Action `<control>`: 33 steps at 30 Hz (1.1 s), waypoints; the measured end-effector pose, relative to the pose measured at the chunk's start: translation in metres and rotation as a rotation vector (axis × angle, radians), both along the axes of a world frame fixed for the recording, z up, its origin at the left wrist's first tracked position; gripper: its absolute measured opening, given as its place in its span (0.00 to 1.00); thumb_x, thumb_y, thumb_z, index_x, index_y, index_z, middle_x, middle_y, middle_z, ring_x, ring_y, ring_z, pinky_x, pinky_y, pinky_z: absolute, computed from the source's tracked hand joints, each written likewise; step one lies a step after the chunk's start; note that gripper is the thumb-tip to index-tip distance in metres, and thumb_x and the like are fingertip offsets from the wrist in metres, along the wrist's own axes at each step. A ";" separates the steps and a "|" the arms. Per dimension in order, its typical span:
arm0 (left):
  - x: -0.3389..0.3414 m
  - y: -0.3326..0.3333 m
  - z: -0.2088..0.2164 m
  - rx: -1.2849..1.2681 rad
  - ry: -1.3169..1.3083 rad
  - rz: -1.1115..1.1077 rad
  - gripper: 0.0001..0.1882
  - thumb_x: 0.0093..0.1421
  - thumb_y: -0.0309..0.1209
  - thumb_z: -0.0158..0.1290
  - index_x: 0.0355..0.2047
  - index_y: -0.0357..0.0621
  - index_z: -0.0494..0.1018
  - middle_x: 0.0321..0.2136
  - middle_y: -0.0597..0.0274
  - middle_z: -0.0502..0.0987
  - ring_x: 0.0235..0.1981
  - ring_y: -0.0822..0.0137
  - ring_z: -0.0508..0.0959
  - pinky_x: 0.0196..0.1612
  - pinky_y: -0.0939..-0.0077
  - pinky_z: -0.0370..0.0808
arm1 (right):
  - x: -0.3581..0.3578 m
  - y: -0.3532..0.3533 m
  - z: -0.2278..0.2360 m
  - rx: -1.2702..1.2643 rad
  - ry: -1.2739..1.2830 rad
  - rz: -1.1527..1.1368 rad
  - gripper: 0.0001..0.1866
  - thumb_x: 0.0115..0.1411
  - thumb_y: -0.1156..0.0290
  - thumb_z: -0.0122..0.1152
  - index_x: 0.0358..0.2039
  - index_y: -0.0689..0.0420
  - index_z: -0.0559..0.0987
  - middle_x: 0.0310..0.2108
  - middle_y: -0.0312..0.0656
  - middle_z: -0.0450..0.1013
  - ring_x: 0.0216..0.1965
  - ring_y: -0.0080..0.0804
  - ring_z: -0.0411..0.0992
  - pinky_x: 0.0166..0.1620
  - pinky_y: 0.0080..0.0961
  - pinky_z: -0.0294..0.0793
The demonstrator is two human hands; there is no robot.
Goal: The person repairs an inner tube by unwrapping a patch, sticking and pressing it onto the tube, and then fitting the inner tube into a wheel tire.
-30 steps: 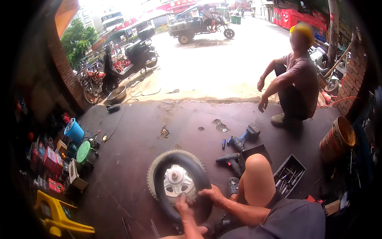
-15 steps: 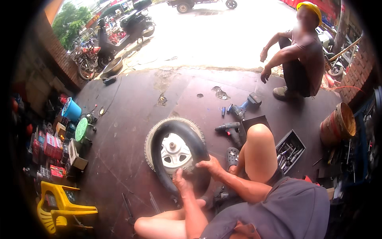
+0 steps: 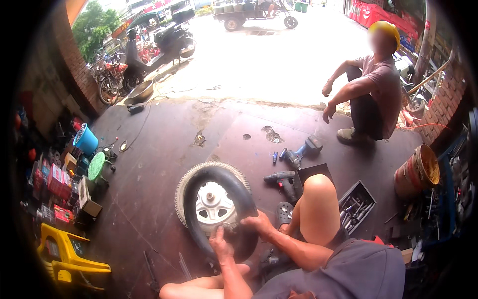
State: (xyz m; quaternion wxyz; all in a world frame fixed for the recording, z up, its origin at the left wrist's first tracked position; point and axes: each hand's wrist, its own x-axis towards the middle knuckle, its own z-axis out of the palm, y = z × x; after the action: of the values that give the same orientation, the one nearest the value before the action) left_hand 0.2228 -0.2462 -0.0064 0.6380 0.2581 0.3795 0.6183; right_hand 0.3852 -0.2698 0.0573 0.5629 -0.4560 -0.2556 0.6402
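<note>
Nearest us, our left hand (image 3: 220,245) has its fingertips raised at the lower inner edge of a black inner tube (image 3: 241,189); we cannot tell whether it grips. Our right hand (image 3: 259,224) is closed around the tube's right side, thumb on top. The tube is smooth, dull and rounded, held in front of our folded legs and overlapping the near part of a wheel (image 3: 214,204). That wheel shows a white spoked hub with a central axle stub and a pale, knobbly tyre, partly hidden by the tube. Our bent knee (image 3: 318,199) rises to the right, blocking some of the black box (image 3: 314,172) behind it. Beside it we see a tray of sockets (image 3: 357,207), a grey-black drill (image 3: 282,182) and a blue power tool (image 3: 300,153). A yellow chair (image 3: 74,260) stands at left, a rusty bucket (image 3: 411,174) at right. Farther out, a person in a yellow helmet (image 3: 381,94) squats near the doorway; beyond are a black scooter (image 3: 158,55) and a cargo three-wheeler (image 3: 239,15).
</note>
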 end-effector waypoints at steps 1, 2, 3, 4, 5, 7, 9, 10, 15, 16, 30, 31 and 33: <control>0.000 0.005 0.000 -0.017 0.035 0.045 0.08 0.61 0.27 0.51 0.39 0.38 0.74 0.31 0.59 0.77 0.27 0.67 0.76 0.31 0.71 0.76 | -0.001 0.002 0.002 0.027 0.005 0.000 0.26 0.48 0.68 0.63 0.49 0.61 0.72 0.41 0.40 0.72 0.42 0.28 0.69 0.48 0.25 0.68; 0.001 0.009 0.000 -0.033 0.069 0.090 0.05 0.60 0.28 0.54 0.35 0.41 0.74 0.27 0.63 0.76 0.21 0.68 0.75 0.25 0.70 0.76 | -0.002 0.004 0.003 0.054 0.009 0.001 0.26 0.48 0.68 0.63 0.49 0.61 0.72 0.41 0.40 0.72 0.42 0.28 0.69 0.48 0.25 0.68; 0.001 0.009 0.000 -0.025 0.067 0.090 0.05 0.60 0.28 0.54 0.35 0.41 0.74 0.27 0.63 0.76 0.21 0.68 0.75 0.25 0.70 0.76 | -0.002 0.003 0.003 0.063 0.007 0.002 0.26 0.48 0.68 0.63 0.49 0.61 0.72 0.41 0.40 0.72 0.42 0.28 0.69 0.48 0.25 0.68; 0.001 0.005 -0.001 -0.041 0.098 0.085 0.07 0.59 0.27 0.52 0.37 0.39 0.74 0.29 0.59 0.76 0.25 0.67 0.76 0.27 0.71 0.76 | 0.000 -0.002 0.003 0.047 0.008 0.006 0.27 0.48 0.68 0.63 0.50 0.61 0.72 0.41 0.40 0.72 0.43 0.28 0.69 0.49 0.25 0.68; 0.003 0.002 -0.001 -0.057 0.129 0.079 0.09 0.58 0.26 0.50 0.39 0.36 0.74 0.32 0.56 0.77 0.28 0.66 0.76 0.28 0.72 0.75 | 0.001 -0.006 0.003 0.031 0.009 0.011 0.28 0.48 0.68 0.64 0.50 0.62 0.72 0.42 0.40 0.72 0.43 0.29 0.69 0.49 0.25 0.67; 0.009 -0.004 0.001 -0.049 0.033 0.090 0.09 0.57 0.26 0.51 0.38 0.36 0.73 0.30 0.57 0.76 0.25 0.66 0.75 0.26 0.73 0.75 | 0.001 -0.015 0.003 0.046 -0.001 0.006 0.28 0.48 0.68 0.64 0.50 0.62 0.72 0.42 0.40 0.72 0.43 0.29 0.69 0.50 0.25 0.67; 0.005 -0.012 0.007 -0.087 -0.076 0.040 0.09 0.57 0.25 0.50 0.38 0.37 0.71 0.25 0.59 0.74 0.18 0.66 0.71 0.21 0.73 0.72 | 0.002 -0.019 0.007 0.056 -0.005 0.002 0.28 0.48 0.68 0.64 0.50 0.62 0.72 0.42 0.39 0.72 0.43 0.29 0.69 0.50 0.25 0.67; 0.005 -0.018 0.011 -0.090 -0.075 0.034 0.09 0.57 0.25 0.50 0.38 0.37 0.71 0.25 0.59 0.74 0.18 0.66 0.71 0.21 0.73 0.72 | 0.004 -0.023 0.010 0.037 -0.015 0.002 0.26 0.47 0.69 0.65 0.48 0.61 0.73 0.39 0.39 0.73 0.41 0.28 0.71 0.47 0.26 0.69; -0.006 -0.040 0.019 -0.114 -0.145 -0.055 0.09 0.61 0.24 0.46 0.40 0.36 0.71 0.26 0.57 0.75 0.22 0.65 0.73 0.27 0.70 0.75 | -0.002 -0.041 0.004 -0.003 0.054 0.013 0.24 0.46 0.71 0.66 0.45 0.61 0.74 0.37 0.39 0.74 0.39 0.27 0.72 0.45 0.26 0.71; -0.005 -0.037 0.020 -0.115 -0.177 -0.043 0.10 0.61 0.24 0.45 0.41 0.35 0.72 0.25 0.57 0.75 0.23 0.65 0.74 0.29 0.69 0.76 | -0.004 -0.035 0.001 -0.004 0.028 0.006 0.24 0.46 0.71 0.66 0.46 0.62 0.73 0.38 0.39 0.74 0.39 0.28 0.72 0.45 0.26 0.71; -0.070 0.018 -0.221 -0.100 -0.093 0.033 0.04 0.57 0.25 0.55 0.31 0.39 0.73 0.20 0.64 0.72 0.18 0.70 0.70 0.26 0.73 0.74 | -0.090 -0.001 -0.230 -0.072 -0.036 -0.018 0.20 0.50 0.66 0.61 0.42 0.64 0.76 0.34 0.45 0.75 0.36 0.32 0.74 0.43 0.28 0.74; -0.088 0.017 -0.238 -0.055 -0.083 0.024 0.04 0.57 0.25 0.54 0.32 0.38 0.72 0.20 0.65 0.70 0.17 0.71 0.70 0.22 0.74 0.73 | -0.105 -0.006 -0.245 -0.067 -0.056 -0.067 0.20 0.50 0.66 0.61 0.42 0.64 0.76 0.35 0.44 0.75 0.36 0.32 0.74 0.43 0.28 0.74; -0.106 0.005 -0.258 -0.003 -0.074 0.002 0.04 0.58 0.25 0.53 0.33 0.37 0.71 0.19 0.65 0.70 0.16 0.73 0.70 0.19 0.75 0.73 | -0.120 -0.010 -0.271 -0.103 0.005 -0.032 0.20 0.51 0.66 0.61 0.42 0.63 0.75 0.34 0.44 0.75 0.36 0.33 0.75 0.44 0.29 0.74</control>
State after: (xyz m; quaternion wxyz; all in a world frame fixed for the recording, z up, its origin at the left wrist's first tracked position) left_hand 0.1168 -0.2408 -0.2640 0.6513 0.2338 0.3567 0.6277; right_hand 0.2651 -0.2801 -0.2139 0.5495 -0.4866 -0.2135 0.6447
